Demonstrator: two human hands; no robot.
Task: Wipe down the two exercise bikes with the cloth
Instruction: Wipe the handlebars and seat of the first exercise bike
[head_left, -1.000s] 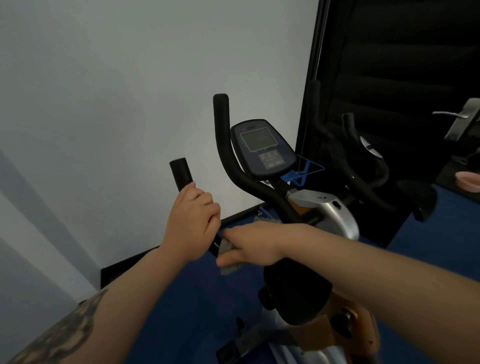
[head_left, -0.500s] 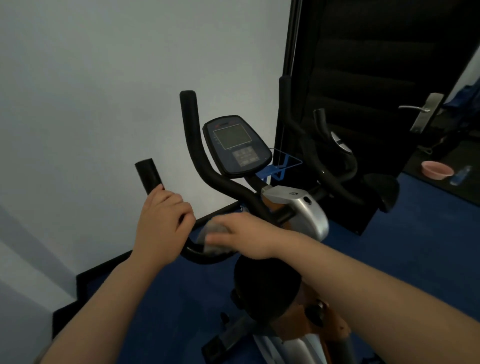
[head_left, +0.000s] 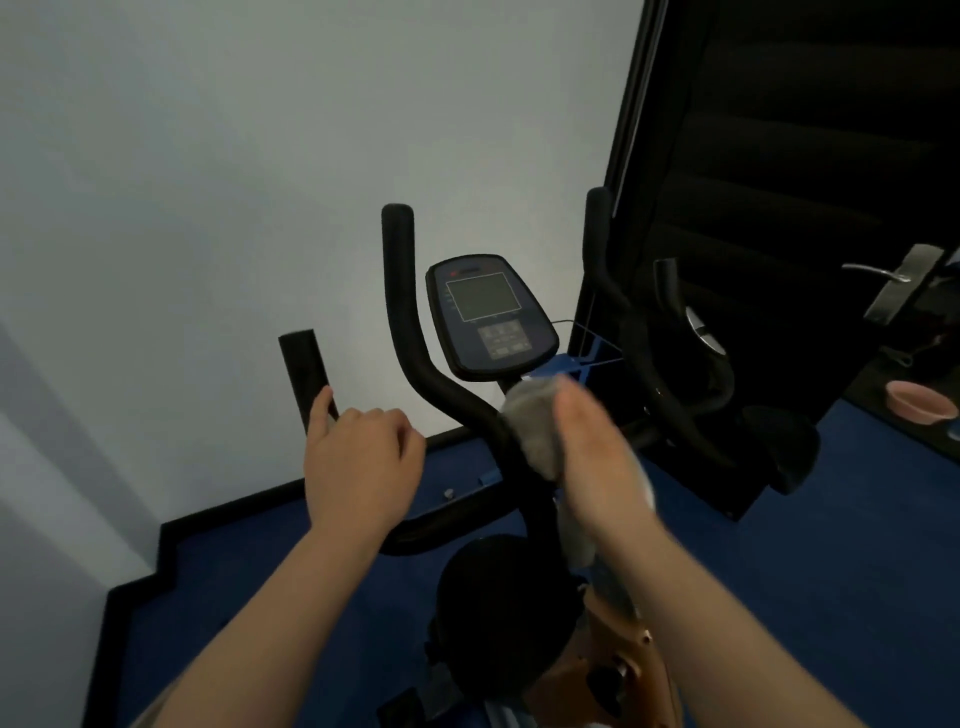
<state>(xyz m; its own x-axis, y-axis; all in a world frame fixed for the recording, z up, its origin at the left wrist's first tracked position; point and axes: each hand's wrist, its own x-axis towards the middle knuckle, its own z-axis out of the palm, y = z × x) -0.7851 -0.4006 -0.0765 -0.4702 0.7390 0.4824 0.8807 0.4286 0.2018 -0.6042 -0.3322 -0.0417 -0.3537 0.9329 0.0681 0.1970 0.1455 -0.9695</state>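
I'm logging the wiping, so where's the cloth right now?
The cloth is mid-frame in the head view, under the right hand, pressed on the handlebar just below the console.

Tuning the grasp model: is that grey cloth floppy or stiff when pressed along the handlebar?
Likely floppy: the cloth bunches under the right hand and moulds around the handlebar. A tail seems to droop below the hand, so it probably trails. It looks light, though motion blur limits certainty.

a home workout corner: two exercise bikes (head_left: 483, 332) (head_left: 691, 364) stand side by side on blue carpet (head_left: 831, 545) against a plain white wall (head_left: 260, 182), with a door handle (head_left: 878, 273) and pink bowl (head_left: 917, 402) nearby.
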